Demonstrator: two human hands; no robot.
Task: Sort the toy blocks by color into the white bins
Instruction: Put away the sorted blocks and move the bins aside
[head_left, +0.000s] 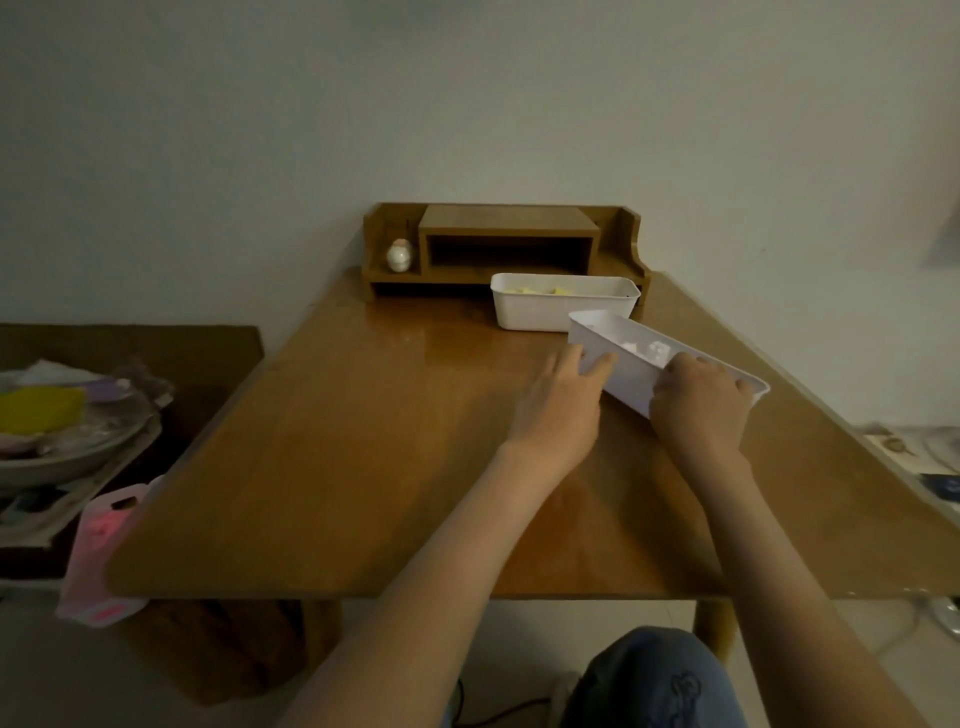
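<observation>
Two white bins stand on the wooden table (363, 467). The far bin (540, 312) sits in front of the wooden organizer and holds yellow blocks (535, 291). The near bin (623, 358) lies at an angle on the table's right side, with pale blocks (647, 349) inside. My left hand (558, 405) rests flat against the near bin's left side wall, fingers spread. My right hand (698, 402) grips the near bin's front end over its rim.
A wooden desk organizer (506, 244) with a small white figurine (399, 255) stands at the table's back against the wall. Left of the table is a cluttered stand with a bowl (67, 447) and a pink bag (98, 551). Papers lie at the right.
</observation>
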